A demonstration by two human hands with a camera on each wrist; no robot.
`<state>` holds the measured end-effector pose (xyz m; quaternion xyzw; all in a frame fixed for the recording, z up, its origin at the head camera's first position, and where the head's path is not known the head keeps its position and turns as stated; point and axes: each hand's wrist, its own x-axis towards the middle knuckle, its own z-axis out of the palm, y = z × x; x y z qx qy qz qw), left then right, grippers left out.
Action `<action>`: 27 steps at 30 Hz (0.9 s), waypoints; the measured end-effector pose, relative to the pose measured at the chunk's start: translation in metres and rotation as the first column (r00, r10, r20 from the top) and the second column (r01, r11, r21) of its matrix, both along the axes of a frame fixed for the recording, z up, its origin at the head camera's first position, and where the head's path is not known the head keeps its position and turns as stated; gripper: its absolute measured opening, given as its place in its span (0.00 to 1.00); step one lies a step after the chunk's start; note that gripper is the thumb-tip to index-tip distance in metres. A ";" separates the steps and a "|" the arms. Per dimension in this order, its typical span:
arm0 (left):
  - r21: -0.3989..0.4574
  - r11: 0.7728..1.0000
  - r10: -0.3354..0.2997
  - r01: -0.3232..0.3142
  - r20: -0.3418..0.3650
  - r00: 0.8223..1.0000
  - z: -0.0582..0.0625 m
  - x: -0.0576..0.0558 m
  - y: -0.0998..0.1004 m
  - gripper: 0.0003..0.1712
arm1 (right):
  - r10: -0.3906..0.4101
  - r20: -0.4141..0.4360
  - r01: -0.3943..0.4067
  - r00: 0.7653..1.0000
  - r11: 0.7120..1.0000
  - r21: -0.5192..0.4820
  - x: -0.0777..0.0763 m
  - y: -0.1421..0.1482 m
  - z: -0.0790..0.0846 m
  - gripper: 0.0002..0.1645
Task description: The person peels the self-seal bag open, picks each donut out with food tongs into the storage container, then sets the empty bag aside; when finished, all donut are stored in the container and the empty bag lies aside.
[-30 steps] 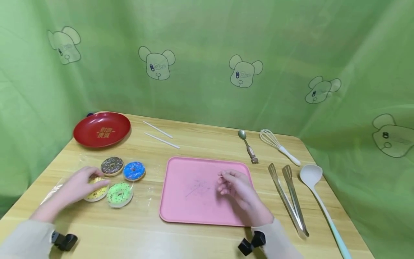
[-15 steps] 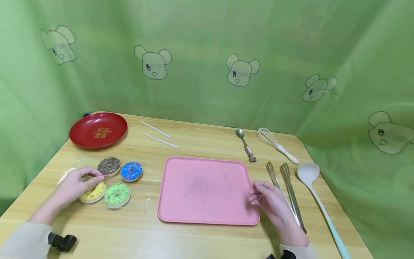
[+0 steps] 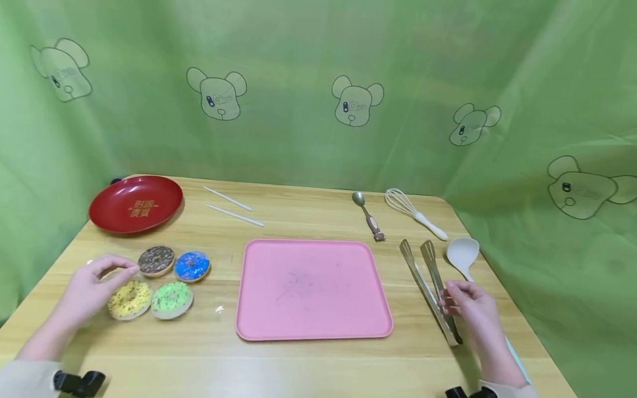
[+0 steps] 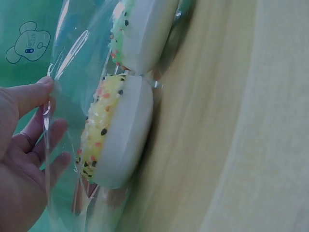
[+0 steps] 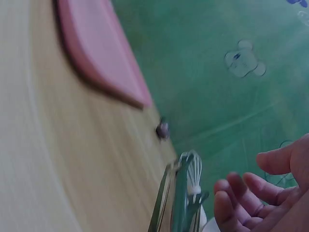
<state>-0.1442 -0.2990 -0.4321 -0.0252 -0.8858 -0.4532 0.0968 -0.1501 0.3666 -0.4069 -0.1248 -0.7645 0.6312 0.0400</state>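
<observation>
My left hand point(image 3: 92, 283) pinches the edge of a clear plastic bag point(image 4: 72, 63) between thumb and fingers. Through the film show toy donuts: a yellow donut point(image 3: 118, 303) nearest the hand, a green donut point(image 3: 163, 303), a brown donut point(image 3: 149, 258) and a blue donut point(image 3: 183, 266). In the left wrist view the yellow donut point(image 4: 116, 130) stands on the table beside my fingertips, under the film. My right hand point(image 3: 475, 312) hovers over the metal tongs point(image 3: 420, 279) with loosely bent fingers and holds nothing. Behind it, part of the ladle point(image 3: 463, 254) is hidden.
A pink tray point(image 3: 313, 309) lies mid-table. At the back are a red plate point(image 3: 114, 204), two white sticks point(image 3: 234, 215), a spoon point(image 3: 370, 219) and a whisk point(image 3: 420, 217). Green cloth point(image 3: 288, 149) hangs around the table.
My right hand has moved right, from above the pink tray to over the tongs. The left hand has drawn slightly left and back from the yellow donut. The head view has turned right.
</observation>
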 end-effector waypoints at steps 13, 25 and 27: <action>-0.001 0.998 0.060 -0.060 -0.061 0.996 0.003 0.003 0.000 0.15 | 0.041 0.186 -0.146 0.982 0.788 0.598 -0.028 -0.001 -0.006 0.46; 0.002 1.000 0.022 -0.022 -0.138 0.990 -0.002 0.002 0.001 0.10 | 0.098 0.199 -0.200 0.975 0.775 0.599 -0.043 -0.001 -0.021 0.63; -0.002 1.000 0.018 -0.018 -0.134 0.991 -0.002 0.002 0.001 0.10 | 0.097 0.169 -0.183 0.981 0.762 0.621 -0.043 -0.002 -0.023 0.59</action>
